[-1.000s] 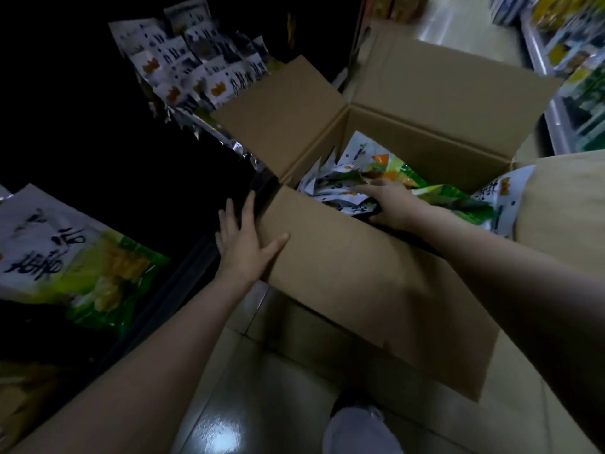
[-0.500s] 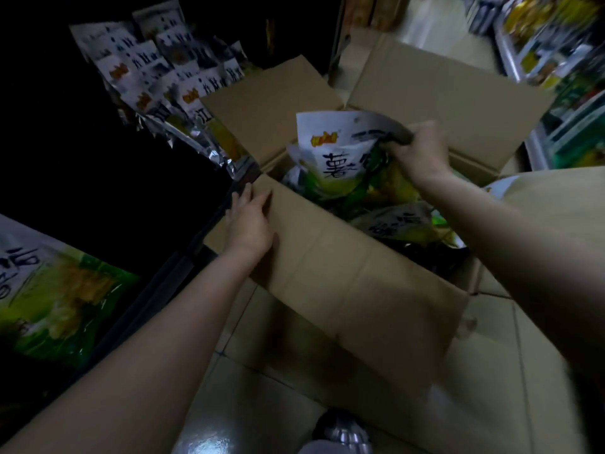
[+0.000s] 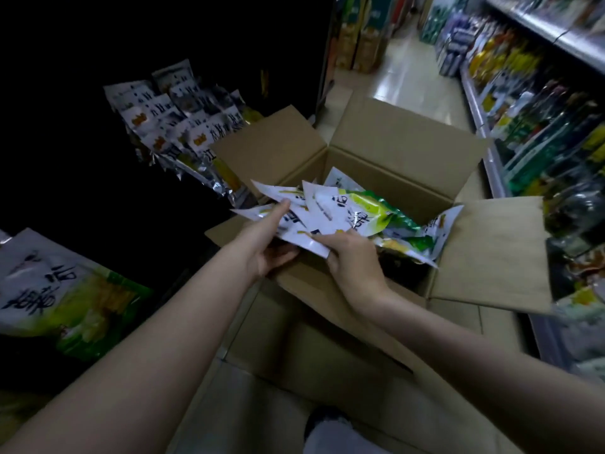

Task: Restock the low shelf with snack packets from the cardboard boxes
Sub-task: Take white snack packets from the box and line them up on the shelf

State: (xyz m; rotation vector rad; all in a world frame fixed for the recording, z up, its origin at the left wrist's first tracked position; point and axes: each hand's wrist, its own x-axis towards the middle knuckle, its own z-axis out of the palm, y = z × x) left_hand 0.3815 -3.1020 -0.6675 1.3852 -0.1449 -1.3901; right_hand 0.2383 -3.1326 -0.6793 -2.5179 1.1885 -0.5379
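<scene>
White-and-green snack packets (image 3: pixel 330 211) fanned above open cardboard box (image 3: pixel 402 158), more upright on dark shelf (image 3: pixel 183 126)

Dim overall; left side near black, aisle (image 3: pixel 402 77) brighter; edges blurred, prob. wide-angle warp.

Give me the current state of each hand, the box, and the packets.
Left hand: holding the snack packet bunch from the left side.
Right hand: gripping the bunch's near edge.
Snack packet bunch: fanned out, lifted over the box.
Cardboard box: flaps open, packets left inside.
Shelf packets: standing in rows.
</scene>
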